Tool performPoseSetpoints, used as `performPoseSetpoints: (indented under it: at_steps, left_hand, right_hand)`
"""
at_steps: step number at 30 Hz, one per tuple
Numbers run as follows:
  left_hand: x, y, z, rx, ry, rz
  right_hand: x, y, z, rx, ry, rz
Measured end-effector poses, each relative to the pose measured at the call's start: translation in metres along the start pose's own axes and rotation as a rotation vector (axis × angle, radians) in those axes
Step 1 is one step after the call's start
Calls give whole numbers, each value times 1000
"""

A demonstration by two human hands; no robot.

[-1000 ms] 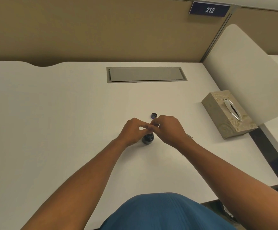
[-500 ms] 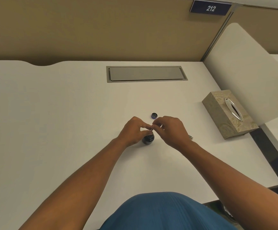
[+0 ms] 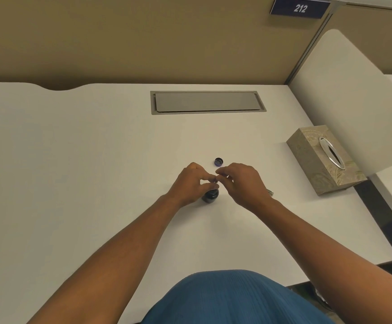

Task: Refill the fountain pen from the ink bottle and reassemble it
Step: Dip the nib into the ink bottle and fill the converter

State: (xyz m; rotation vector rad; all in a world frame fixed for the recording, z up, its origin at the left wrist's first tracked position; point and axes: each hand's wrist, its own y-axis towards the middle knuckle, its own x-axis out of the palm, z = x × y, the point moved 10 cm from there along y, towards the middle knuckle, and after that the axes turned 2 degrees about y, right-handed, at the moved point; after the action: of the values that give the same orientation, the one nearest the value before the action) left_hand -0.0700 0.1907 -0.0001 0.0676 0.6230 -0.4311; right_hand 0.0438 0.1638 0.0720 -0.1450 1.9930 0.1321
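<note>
A small dark ink bottle [image 3: 210, 196] stands on the white desk [image 3: 73, 171], its mouth hidden by my fingers. Its dark blue cap [image 3: 218, 162] lies on the desk just beyond. My left hand [image 3: 191, 183] and my right hand [image 3: 242, 183] meet right above the bottle, fingertips pinched together on a thin pen part [image 3: 216, 182] that is mostly hidden. A slim silvery piece [image 3: 269, 192] peeks out from behind my right wrist.
A patterned tissue box [image 3: 318, 160] sits at the right near a white side partition [image 3: 353, 101]. A grey cable-tray lid [image 3: 207, 102] is set into the desk at the back. My blue shirt [image 3: 232, 300] fills the bottom edge.
Both hands stay pinched together above the bottle, with only small finger shifts. The bottle and cap have not moved.
</note>
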Motion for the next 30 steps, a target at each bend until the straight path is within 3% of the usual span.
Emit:
performPoseSetpoints:
  at_steps: [19, 30]
  left_hand:
    - [-7, -2, 8, 26, -36, 28]
    - [-2, -1, 14, 61, -46, 9]
  right_hand:
    - [5, -3, -14, -144, -158, -8]
    - [2, -3, -15, -153, -254, 68]
